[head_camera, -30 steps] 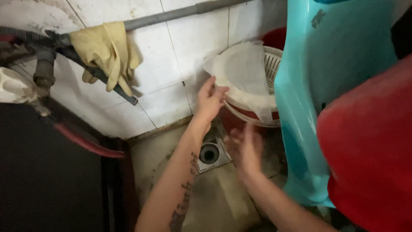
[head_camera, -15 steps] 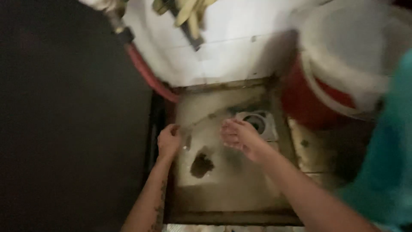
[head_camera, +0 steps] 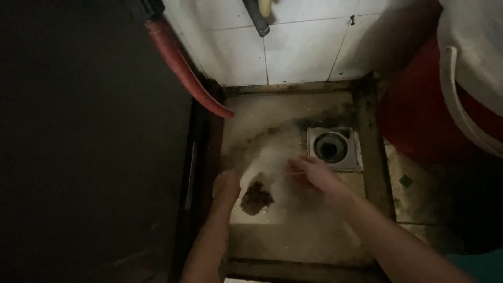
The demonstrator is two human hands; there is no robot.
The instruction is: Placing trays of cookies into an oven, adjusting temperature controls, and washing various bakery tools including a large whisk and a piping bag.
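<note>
My left hand (head_camera: 226,187) and my right hand (head_camera: 312,175) are low over a stained, sunken floor pan (head_camera: 293,236). Between them is a pale, blurred white thing (head_camera: 270,160), soft and sheet-like. My right fingers pinch its right edge. My left hand is curled at its left edge, and motion blur hides whether it grips. A clump of brown debris (head_camera: 255,198) lies just below the white thing, between both hands. A square metal floor drain (head_camera: 331,148) sits just beyond my right hand.
A white tiled wall (head_camera: 293,47) backs the pan. A red hose (head_camera: 181,68) runs down its left side and a dark hose end (head_camera: 257,18) hangs above. A red bucket (head_camera: 414,120) holding a white basket (head_camera: 471,78) stands right. The left is dark.
The view has dropped from the wall and basket to the floor pan. Both hands came down from the basket to the floor and closed in around the brown clump; the white thing now shows between them.
</note>
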